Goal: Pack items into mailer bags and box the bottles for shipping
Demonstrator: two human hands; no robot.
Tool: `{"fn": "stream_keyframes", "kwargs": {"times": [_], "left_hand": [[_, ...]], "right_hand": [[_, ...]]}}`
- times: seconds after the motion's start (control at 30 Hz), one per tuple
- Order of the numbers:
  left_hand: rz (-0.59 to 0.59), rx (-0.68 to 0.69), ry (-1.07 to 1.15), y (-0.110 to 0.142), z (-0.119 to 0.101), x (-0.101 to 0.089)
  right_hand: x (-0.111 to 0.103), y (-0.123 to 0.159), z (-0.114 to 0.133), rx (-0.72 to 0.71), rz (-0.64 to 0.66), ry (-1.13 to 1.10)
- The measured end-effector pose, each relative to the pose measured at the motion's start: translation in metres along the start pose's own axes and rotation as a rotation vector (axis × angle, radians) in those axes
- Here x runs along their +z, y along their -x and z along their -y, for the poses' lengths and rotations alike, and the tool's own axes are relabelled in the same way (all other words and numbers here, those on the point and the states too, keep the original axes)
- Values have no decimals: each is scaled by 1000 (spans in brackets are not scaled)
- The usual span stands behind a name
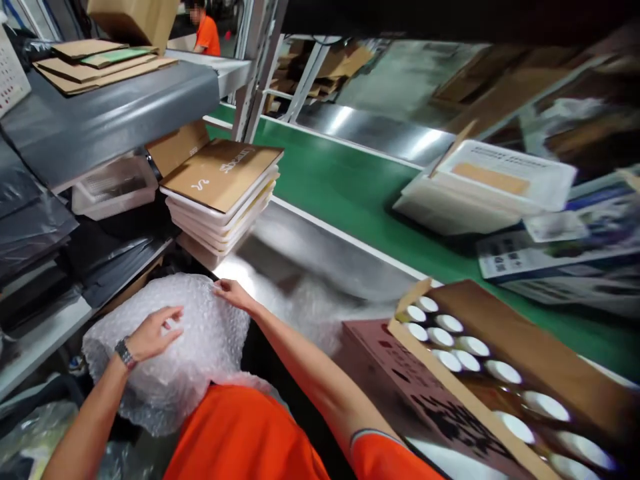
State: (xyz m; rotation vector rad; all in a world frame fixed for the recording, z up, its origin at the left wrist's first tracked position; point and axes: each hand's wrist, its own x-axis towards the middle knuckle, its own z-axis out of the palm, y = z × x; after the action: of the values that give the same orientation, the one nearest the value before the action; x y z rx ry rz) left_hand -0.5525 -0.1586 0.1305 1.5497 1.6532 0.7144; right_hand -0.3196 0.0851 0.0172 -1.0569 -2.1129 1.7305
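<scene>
A big roll of clear bubble wrap lies at the lower left of the steel bench. My left hand, with a watch on the wrist, rests on top of the roll with its fingers bent over the plastic. My right hand touches the roll's far edge, fingers curled onto the wrap. My orange shirt fills the bottom of the view.
A stack of white-and-brown flat boxes stands behind the roll. A green conveyor belt carries a white box. At the right is an open carton of white-lidded jars. Grey shelves stand on the left. A person in orange stands far back.
</scene>
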Motion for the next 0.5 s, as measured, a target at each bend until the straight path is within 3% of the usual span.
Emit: {"fn": "stream_keyframes", "kwargs": {"times": [0.07,0.17,0.23,0.33,0.5], "left_hand": [[-60,99,-117,-57,-11,-2],[23,174,-252,-134,-25,7],[88,171,-290,-165,-26,17],[128,158,-321,-181,-17,30],[80,154,-318,-179,-9,55]], "right_hand": [[-5,9,16,-80,31,61],[-8,21,35,-170,53,124],[-11,27,41,-165,15,151],[-18,35,39,-83,-101,199],[-21,45,27,-34,-219,202]]}}
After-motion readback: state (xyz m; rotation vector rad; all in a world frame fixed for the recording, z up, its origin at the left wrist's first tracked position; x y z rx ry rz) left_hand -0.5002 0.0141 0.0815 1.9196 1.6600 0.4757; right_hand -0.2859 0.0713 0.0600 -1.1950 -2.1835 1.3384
